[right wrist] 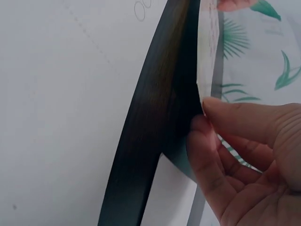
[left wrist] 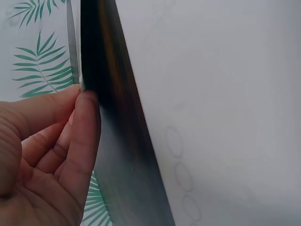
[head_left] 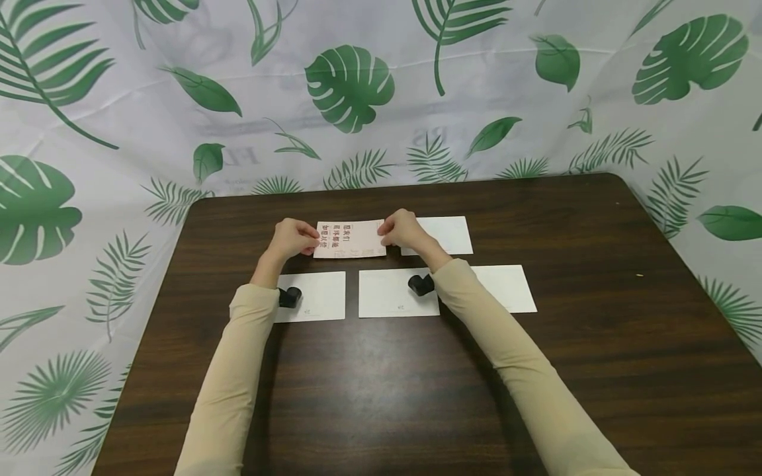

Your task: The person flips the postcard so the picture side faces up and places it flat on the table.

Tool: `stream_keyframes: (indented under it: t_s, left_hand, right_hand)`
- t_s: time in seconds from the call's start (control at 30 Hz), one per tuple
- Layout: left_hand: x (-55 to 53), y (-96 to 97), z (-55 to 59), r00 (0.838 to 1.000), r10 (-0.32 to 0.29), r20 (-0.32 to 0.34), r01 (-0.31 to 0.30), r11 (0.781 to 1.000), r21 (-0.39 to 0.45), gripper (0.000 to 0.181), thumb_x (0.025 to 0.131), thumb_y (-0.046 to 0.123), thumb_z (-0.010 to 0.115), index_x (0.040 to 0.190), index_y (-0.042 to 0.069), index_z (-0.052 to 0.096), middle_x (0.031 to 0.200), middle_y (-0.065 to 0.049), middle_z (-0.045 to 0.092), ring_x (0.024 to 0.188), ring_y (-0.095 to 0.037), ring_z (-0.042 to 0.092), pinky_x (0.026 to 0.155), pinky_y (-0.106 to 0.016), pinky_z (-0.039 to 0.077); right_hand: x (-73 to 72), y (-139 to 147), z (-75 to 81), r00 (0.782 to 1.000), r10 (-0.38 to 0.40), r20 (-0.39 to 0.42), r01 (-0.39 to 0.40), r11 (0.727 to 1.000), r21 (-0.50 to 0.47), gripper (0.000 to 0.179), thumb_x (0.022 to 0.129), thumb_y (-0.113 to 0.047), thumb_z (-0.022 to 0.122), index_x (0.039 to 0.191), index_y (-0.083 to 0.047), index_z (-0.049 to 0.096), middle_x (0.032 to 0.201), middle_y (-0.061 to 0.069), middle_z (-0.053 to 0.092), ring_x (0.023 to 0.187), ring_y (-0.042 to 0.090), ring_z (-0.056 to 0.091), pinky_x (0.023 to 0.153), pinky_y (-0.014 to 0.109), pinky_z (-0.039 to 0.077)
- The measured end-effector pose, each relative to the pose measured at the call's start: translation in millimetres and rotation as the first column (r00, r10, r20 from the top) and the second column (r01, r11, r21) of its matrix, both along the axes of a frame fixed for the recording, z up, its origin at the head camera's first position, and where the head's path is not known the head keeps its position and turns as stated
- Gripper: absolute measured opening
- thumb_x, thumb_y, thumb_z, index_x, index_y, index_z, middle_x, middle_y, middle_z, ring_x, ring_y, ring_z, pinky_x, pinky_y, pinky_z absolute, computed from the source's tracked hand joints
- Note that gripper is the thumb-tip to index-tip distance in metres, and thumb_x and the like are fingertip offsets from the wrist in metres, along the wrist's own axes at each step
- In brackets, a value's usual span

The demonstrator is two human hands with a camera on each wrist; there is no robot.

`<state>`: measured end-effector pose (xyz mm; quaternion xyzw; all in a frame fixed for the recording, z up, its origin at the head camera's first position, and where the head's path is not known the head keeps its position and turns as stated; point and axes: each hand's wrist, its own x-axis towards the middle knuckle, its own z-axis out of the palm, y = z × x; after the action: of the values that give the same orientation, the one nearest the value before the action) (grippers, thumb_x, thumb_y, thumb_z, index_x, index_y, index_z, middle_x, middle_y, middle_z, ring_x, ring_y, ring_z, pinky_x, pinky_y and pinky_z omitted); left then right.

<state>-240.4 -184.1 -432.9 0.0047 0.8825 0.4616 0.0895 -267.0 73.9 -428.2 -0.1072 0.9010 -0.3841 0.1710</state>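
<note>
A pink card (head_left: 357, 246) with dark printed characters is held between both hands at the far side of the table. My left hand (head_left: 293, 238) pinches its left edge between thumb and fingertips, and my right hand (head_left: 405, 231) pinches the right edge. In the left wrist view the left fingers (left wrist: 87, 122) grip the card's thin edge. The right wrist view shows the right thumb (right wrist: 244, 117) and fingers on the card's edge, with the card (right wrist: 206, 56) seen nearly side-on. A white card (head_left: 443, 235) lies just right of the right hand.
Nearer me lie a left white card (head_left: 324, 297), a middle white card (head_left: 387, 294) and a right white card (head_left: 508, 289) in a row on the dark wooden table (head_left: 369, 396). Black wrist cameras overlap two of them. A leaf-patterned curtain (head_left: 381, 152) hangs behind.
</note>
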Motion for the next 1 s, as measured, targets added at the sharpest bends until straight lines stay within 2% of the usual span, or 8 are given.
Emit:
stream_keyframes:
  t_s: [0.1, 0.27, 0.57, 0.8, 1.0]
  left_hand:
    - [0.5, 1.8, 0.1, 1.0, -0.002, -0.009, 0.002, 1.0, -0.016, 0.013, 0.08, -0.006, 0.066, 0.09, -0.013, 0.066, 0.073, -0.017, 0.066, 0.051, -0.008, 0.058, 0.052, -0.022, 0.051]
    - [1.1, 3.7, 0.4, 1.0, -0.005, -0.017, 0.004, 0.999, -0.051, 0.013, 0.079, -0.006, 0.066, 0.09, -0.013, 0.065, 0.074, -0.018, 0.066, 0.05, -0.007, 0.056, 0.052, -0.022, 0.05]
    - [0.0, 8.4, 3.0, 0.999, -0.009, -0.038, 0.005, 0.994, -0.112, 0.009, 0.078, -0.005, 0.066, 0.084, -0.013, 0.066, 0.07, -0.016, 0.066, 0.048, -0.006, 0.054, 0.049, -0.02, 0.048]
    - [0.8, 11.0, 5.6, 1.0, 0.006, -0.012, -0.008, 0.986, -0.166, 0.011, 0.079, -0.004, 0.067, 0.085, -0.013, 0.067, 0.07, -0.016, 0.065, 0.049, -0.006, 0.054, 0.051, -0.02, 0.049]
    - [1.9, 12.0, 6.0, 1.0, 0.005, 0.005, -0.004, 0.983, -0.181, 0.011, 0.079, -0.004, 0.065, 0.086, -0.013, 0.066, 0.072, -0.016, 0.064, 0.051, -0.008, 0.055, 0.051, -0.021, 0.049]
  right_hand:
    - [-0.3, -3.1, -1.2, 1.0, -0.015, -0.009, 0.015, 1.0, 0.018, 0.015, 0.077, 0.003, 0.07, 0.093, 0.002, 0.071, 0.086, 0.012, 0.064, 0.071, 0.018, 0.051, 0.061, 0.025, 0.045]
    - [1.3, -8.1, -1.4, 0.998, -0.04, -0.043, 0.042, 0.998, 0.047, 0.015, 0.075, 0.005, 0.071, 0.089, 0.002, 0.07, 0.079, 0.01, 0.06, 0.07, 0.02, 0.049, 0.062, 0.027, 0.044]
    - [8.2, -17.9, 6.9, 0.996, -0.027, -0.082, 0.04, 0.987, 0.156, 0.013, 0.077, 0.006, 0.069, 0.088, 0.001, 0.067, 0.097, 0.015, 0.064, 0.075, 0.024, 0.055, 0.067, 0.035, 0.05]
    - [9.3, -22.9, 8.4, 0.992, 0.023, -0.127, 0.008, 0.972, 0.237, 0.011, 0.076, 0.008, 0.062, 0.083, 0.0, 0.064, 0.086, 0.013, 0.063, 0.063, 0.02, 0.048, 0.055, 0.028, 0.04]
    - [10.0, -25.1, 8.6, 0.989, 0.05, -0.141, -0.008, 0.959, 0.282, 0.012, 0.076, 0.009, 0.059, 0.082, -0.001, 0.063, 0.082, 0.012, 0.062, 0.06, 0.019, 0.046, 0.052, 0.027, 0.037]
